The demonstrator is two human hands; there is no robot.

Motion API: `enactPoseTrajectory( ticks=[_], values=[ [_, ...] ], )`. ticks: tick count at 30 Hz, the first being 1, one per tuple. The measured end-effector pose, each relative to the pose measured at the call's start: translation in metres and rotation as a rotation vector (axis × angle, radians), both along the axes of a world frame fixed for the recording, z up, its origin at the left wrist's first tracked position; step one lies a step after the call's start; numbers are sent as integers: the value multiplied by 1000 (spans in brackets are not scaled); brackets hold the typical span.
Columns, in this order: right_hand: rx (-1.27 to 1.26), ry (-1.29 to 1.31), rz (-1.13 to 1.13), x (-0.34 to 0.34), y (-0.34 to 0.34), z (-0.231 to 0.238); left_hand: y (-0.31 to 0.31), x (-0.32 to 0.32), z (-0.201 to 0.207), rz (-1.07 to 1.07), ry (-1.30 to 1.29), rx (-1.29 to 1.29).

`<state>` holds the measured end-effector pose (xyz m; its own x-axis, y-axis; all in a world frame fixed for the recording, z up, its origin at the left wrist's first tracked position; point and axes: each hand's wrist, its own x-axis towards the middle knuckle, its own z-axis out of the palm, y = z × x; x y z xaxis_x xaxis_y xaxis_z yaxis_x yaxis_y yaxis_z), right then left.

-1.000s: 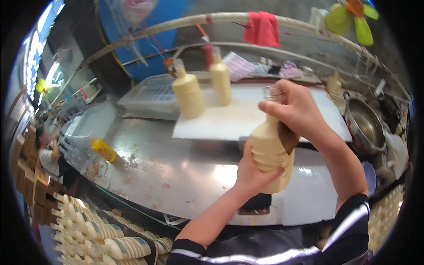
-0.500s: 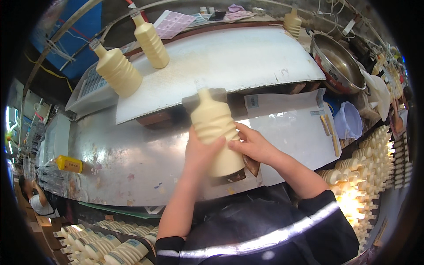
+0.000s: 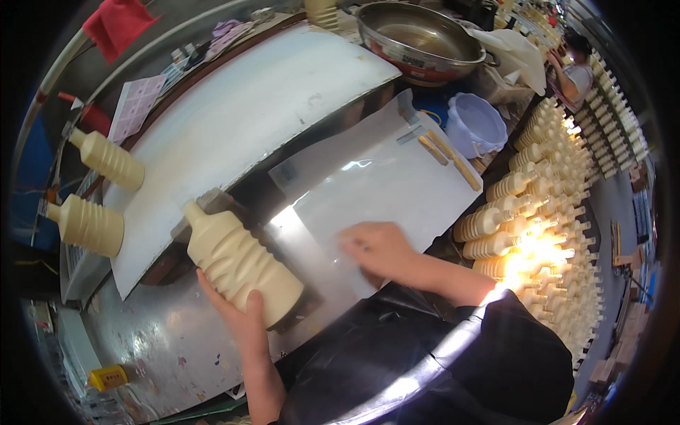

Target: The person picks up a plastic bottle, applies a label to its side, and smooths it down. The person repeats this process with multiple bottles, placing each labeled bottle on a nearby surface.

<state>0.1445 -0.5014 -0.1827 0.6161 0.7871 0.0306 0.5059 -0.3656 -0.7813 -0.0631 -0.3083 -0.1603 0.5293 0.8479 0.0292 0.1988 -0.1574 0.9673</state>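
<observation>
A cream-coloured ribbed bottle [image 3: 244, 265] lies tilted in front of me, its neck toward the far left, over a dark gap between the white board and the metal table. My left hand [image 3: 244, 319] grips its lower side, thumb on top and fingers along the edge. To the right of the bottle, my right hand [image 3: 379, 248] is off it, above the near edge of a clear sheet. Motion blurs its fingers, so whether it holds anything is unclear. Two more cream bottles, one farther back [image 3: 113, 161] and one nearer [image 3: 88, 227], are at the board's left end.
The white board [image 3: 241, 106] slants across the metal table [image 3: 159, 333]. On the clear sheet [image 3: 361, 177] lie thin yellowish sticks [image 3: 453, 163]. Behind are a large metal pan [image 3: 425, 42] and a lavender bucket [image 3: 476, 126]. Rows of cream bottles [image 3: 496, 212] stand at right, near another person [image 3: 572, 78].
My view has swung to the right. My right hand has let go of the bottle and moved right over the sheet. My left hand still grips the bottle.
</observation>
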Motion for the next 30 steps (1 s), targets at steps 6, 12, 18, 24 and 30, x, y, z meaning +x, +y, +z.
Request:
enactPoseTrajectory(
  ticks=[6, 12, 18, 24, 30],
  values=[
    [-390, -542, -555, 86, -104, -17, -11, 6, 2, 24, -47, -7],
    [-497, -631, -647, 145, -120, -42, -12, 4, 1, 42, -25, 17],
    [-742, -513, -383, 118, -106, -28, -11, 2, -4, 58, -32, 12],
    [-668, -246, -139, 38, -90, 9, -11, 1, -3, 42, -29, 28],
    [-291, -348, -187, 54, -101, -5, -10, 0, -1, 40, 3, 48]
  ],
)
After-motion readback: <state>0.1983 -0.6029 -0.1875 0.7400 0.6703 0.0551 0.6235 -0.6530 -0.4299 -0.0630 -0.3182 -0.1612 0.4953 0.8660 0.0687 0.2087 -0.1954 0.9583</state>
